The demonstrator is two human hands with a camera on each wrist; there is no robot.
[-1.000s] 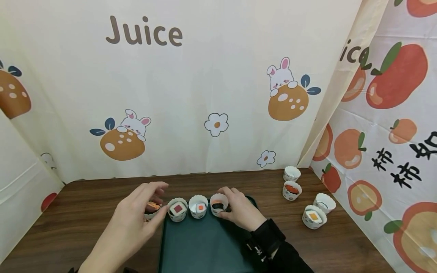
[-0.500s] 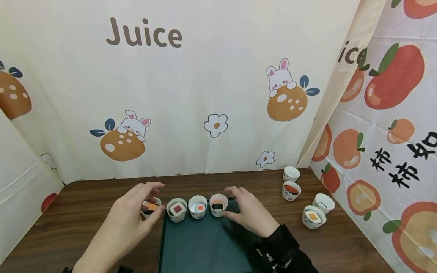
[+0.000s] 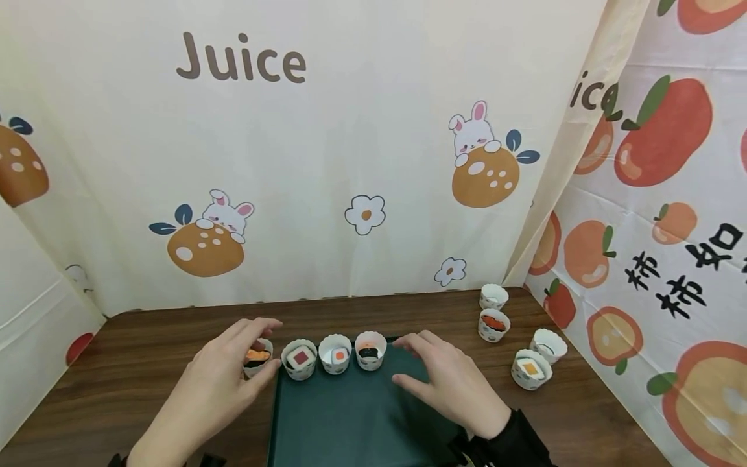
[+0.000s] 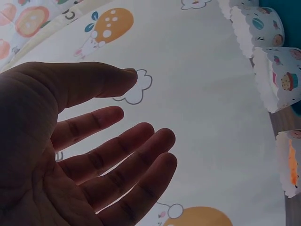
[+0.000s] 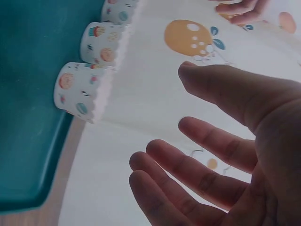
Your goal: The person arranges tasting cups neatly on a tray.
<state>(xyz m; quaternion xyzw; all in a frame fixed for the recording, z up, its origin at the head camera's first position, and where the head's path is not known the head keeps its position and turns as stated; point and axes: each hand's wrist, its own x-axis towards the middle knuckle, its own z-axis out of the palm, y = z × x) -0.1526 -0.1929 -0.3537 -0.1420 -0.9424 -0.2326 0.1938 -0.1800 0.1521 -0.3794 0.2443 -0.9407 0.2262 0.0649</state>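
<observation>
Over the table at left, my left hand [image 3: 216, 379] has its fingers loosely extended beside a paper baking cup [image 3: 252, 372] that holds an orange-topped sushi piece [image 3: 257, 357]. The left wrist view shows that cup apart from the fingers [image 4: 136, 174]. Three more printed paper cups stand in a row along the far edge of a dark green tray [image 3: 344, 421]: one with a red-centred square sushi piece [image 3: 300, 357], one with a small orange-centred roll [image 3: 339, 355], one with a black-banded piece [image 3: 368, 352]. My right hand [image 3: 455, 383] hovers over the tray's right side, spread and holding nothing.
On the wooden table [image 3: 467, 363] at right stand two cups one behind the other, the nearer with a red-topped piece [image 3: 493, 322]. Closer in are an overlapping pair, including a cup with a yellow-centred piece [image 3: 531, 370]. A printed curtain [image 3: 303, 162] rises behind the table.
My right hand has let go of the rightmost cup in the row and drawn back to the right. My left hand has drawn slightly left, showing more of the orange-topped piece's cup.
</observation>
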